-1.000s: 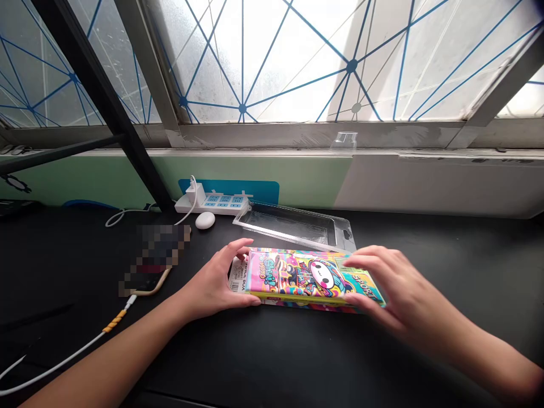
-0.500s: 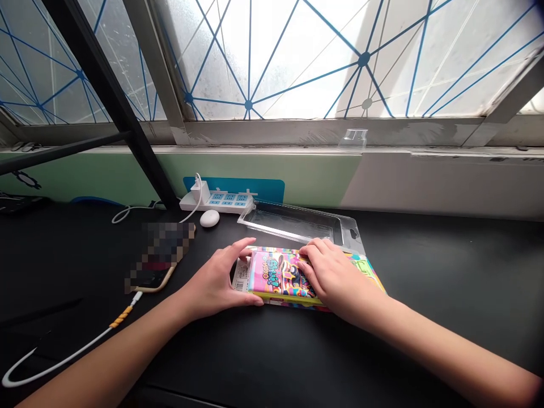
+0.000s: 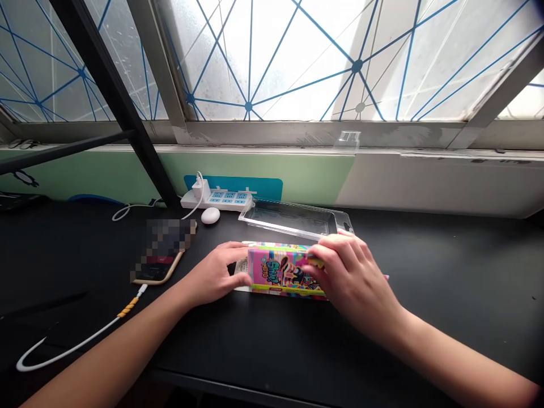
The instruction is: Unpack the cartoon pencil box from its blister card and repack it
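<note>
Left arm: It comes in from the bottom left, bare, and lies low over the black table (image 3: pixel 425 255).
Left hand: The left hand (image 3: pixel 212 276) is half open and curved. Its fingers (image 3: pixel 232 249) lie along the far left edge of the colorful box (image 3: pixel 278 272), and its thumb presses the near left corner. It holds that end down on the table.
Right arm: It comes in from the bottom right, bare, and points up and to the left.
Right hand: The right hand (image 3: pixel 348 277) is bent over the right part of the box. Its fingers (image 3: pixel 327 255) curl on the top, near the middle. It grips the top part, which looks tipped up a little at the near edge. I cannot tell how far it is lifted.
Box: It is long, flat and shaped like a brick. It is shiny, with bright pink, yellow and blue cartoon pictures. It lies in the middle of the table, between the two hands.
Clear tray: A see-through plastic tray (image 3: pixel 293 220) lies just behind the box. It is thin and shiny.
Phone: A phone (image 3: pixel 164 255) lies flat to the left of the left hand, with a white cable (image 3: pixel 72 348) plugged in.
Power strip: A white and blue power strip (image 3: pixel 219 199) sits by the wall, with a small white oval thing (image 3: pixel 210 215) beside it.
Window: Foggy glass with blue crossing lines (image 3: pixel 272 62).
</note>
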